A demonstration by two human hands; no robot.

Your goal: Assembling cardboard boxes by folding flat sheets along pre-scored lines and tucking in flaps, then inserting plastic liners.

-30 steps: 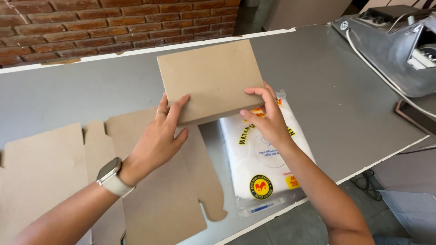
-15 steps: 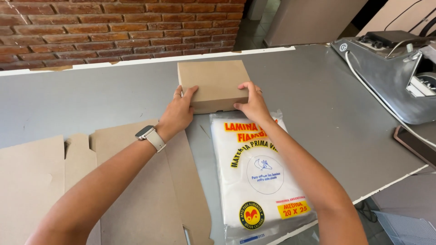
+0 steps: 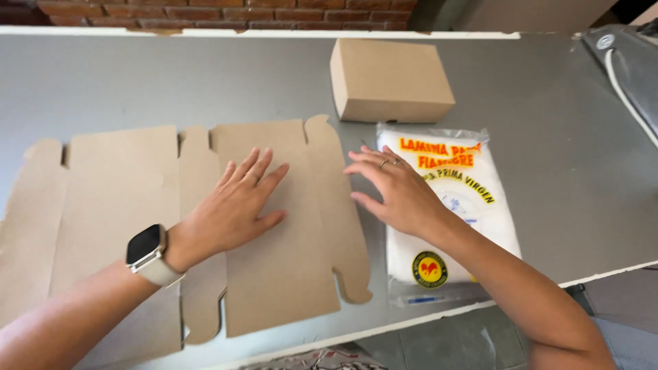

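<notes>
A flat, unfolded cardboard box blank lies spread over the near left of the grey table. My left hand, with a watch on its wrist, rests palm down on the blank, fingers spread. My right hand hovers open over the left edge of a clear plastic packet of white sheets, fingers pointing toward the blank's right flap. A folded, closed cardboard box stands alone at the back of the table, beyond both hands.
A brick wall runs behind the table's far white edge. A grey machine with a white cable sits at the far right. The table's near edge cuts diagonally across the bottom, with floor below it.
Both hands have let go of the closed box, which now stands at the back of the table. They have drawn back toward me, the left onto the flat blank, the right over the packet.
</notes>
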